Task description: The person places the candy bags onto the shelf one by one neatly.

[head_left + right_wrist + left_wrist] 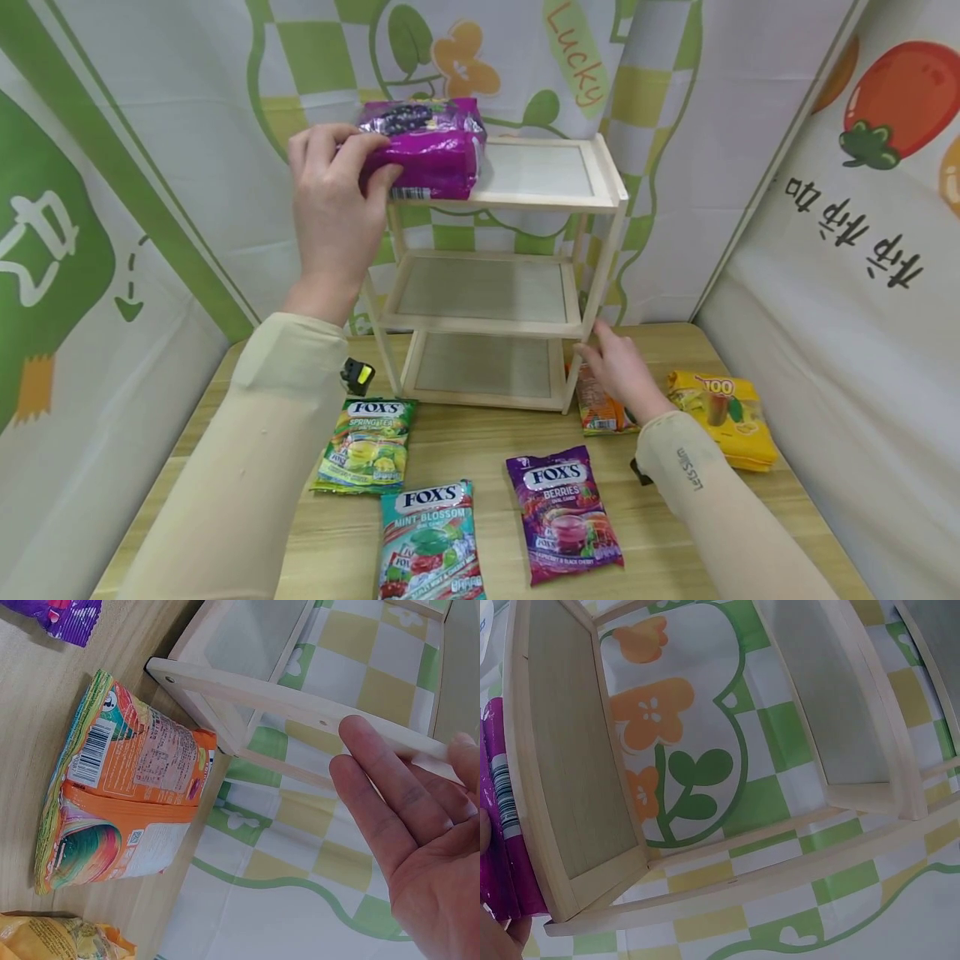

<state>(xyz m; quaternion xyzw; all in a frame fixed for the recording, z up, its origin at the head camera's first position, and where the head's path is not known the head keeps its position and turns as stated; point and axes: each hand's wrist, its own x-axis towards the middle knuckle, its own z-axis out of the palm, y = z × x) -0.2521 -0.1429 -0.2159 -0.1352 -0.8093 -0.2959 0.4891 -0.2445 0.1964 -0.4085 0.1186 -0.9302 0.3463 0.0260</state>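
A three-tier wooden shelf (pixel 480 325) stands on the table. On the left part of its top board sits a shiny purple snack bag (pixel 438 162) with dark grapes or berries printed on it. My left hand (pixel 337 183) grips this bag at its left end, fingers over it and thumb at the front. The bag's barcode side shows at the board's edge in the left wrist view. Low on the shelf's right side, my right hand (pixel 622 371) holds the front post (pixel 300 709) between thumb and fingers. An orange bag (pixel 139 787) lies beside that post, partly behind the hand in the head view.
A green Fox's bag (pixel 367 446), a teal Fox's bag (pixel 431 546) and a purple Fox's bag (pixel 564 512) lie on the table (pixel 337 542) before the shelf. Yellow bags (pixel 723 421) lie at the right. Printed curtains (pixel 202 100) enclose the back and sides.
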